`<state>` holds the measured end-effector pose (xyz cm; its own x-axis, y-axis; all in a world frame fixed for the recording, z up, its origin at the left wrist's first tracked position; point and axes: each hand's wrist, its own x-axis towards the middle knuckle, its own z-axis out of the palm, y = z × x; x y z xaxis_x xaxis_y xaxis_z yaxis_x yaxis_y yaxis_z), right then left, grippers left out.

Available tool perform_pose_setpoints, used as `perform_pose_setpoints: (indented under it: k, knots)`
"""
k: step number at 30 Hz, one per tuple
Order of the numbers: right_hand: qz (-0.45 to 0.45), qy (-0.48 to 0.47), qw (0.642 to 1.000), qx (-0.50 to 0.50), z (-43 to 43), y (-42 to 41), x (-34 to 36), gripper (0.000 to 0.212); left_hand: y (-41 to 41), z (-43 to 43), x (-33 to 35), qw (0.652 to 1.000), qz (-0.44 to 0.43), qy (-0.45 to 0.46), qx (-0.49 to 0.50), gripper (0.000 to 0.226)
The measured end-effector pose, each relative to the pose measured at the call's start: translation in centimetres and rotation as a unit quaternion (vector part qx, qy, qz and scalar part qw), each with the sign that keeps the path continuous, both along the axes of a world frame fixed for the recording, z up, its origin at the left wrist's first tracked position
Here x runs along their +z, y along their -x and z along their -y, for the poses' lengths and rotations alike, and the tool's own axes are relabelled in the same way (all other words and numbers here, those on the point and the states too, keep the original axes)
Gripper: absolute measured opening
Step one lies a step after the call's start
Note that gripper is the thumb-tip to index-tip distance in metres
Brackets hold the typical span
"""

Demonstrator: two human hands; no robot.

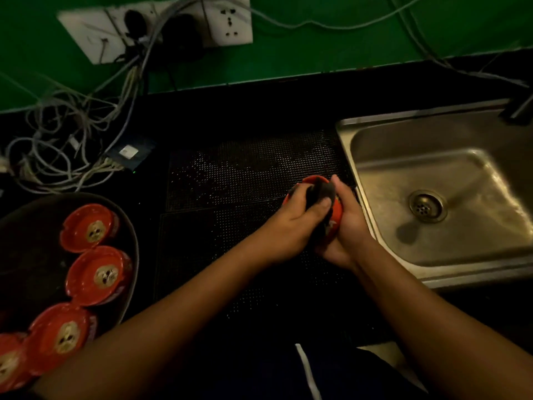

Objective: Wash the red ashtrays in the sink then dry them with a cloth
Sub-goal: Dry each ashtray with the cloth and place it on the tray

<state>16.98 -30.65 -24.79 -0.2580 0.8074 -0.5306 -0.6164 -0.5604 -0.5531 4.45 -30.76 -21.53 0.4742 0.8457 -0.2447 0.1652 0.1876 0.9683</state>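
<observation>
– Fingers (302, 194) of our left hand (291, 223): curled round the dark cloth (321, 192), pressing it into the red ashtray (336, 216). Right hand (350, 229)?
– Cupped under that ashtray, fingers curled round it, one fingertip showing over the rim. We hold it above the tabletop (230, 111), over the dotted black mat (245, 174), just left of the sink (346, 145) rim.
– Room to move?
– The basin lies to our right, with its drain (427, 205) well apart from the hands. The mat stretches ahead and to the left. Further left, a round dark tray (134, 246) carries four more red ashtrays (99, 275), one cut by the frame edge. Cables (66, 140) tangle at the tabletop's back-left, below the wall sockets (227, 21).
– Writing?
– Each ashtray on the tray has a pale round emblem at its centre; we cannot read it. Marks on the held ashtray's side are too blurred to read.
</observation>
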Motion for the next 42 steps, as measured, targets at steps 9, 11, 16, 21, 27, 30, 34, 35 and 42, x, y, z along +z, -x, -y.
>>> perform_pose_setpoints:
  k: [9,11,16,21,27,30,34,35,42]
  knots:
    - [-0.009,0.007,0.994,0.105,-0.6,0.9,-1.5,0.071,4.4,2.0,-2.7,0.913,-0.379,-0.148,-0.004,0.034]
    - [-0.018,0.037,0.989,0.139,-0.5,1.3,-2.2,0.071,5.6,2.7,-3.2,0.954,-0.276,-0.092,0.068,0.023]
    - [-0.015,0.088,0.982,0.165,0.3,1.6,-3.6,0.099,7.9,3.5,-3.5,0.946,-0.114,-0.022,0.302,0.012]
    - [0.008,0.07,0.991,0.113,0.8,0.3,-4.3,0.092,8.6,2.8,-4.0,0.883,0.161,0.142,0.418,0.025]
    - [-0.022,0.029,0.997,0.067,0.3,-3.1,-2.8,0.083,5.0,1.0,-4.4,0.86,0.248,0.131,0.427,0.028]
    - [-0.021,0.011,0.998,0.053,0.4,-4.0,-2.2,0.08,3.0,0.9,-6.8,0.965,-0.082,0.033,0.246,0.037]
    - [-0.056,-0.01,0.997,0.053,0.7,-4.8,-1.9,0.073,2.7,2.8,-9.7,0.835,-0.517,-0.161,-0.101,0.075]
    - [-0.064,-0.011,0.997,0.049,0.8,-4.9,-1.9,0.074,2.7,3.3,-9.9,0.825,-0.518,-0.183,-0.132,0.081]
    - [-0.047,0.023,0.999,-0.003,1.1,-5.2,-1.0,0.059,0.1,3.8,-9.0,0.927,-0.292,-0.218,-0.087,0.069]
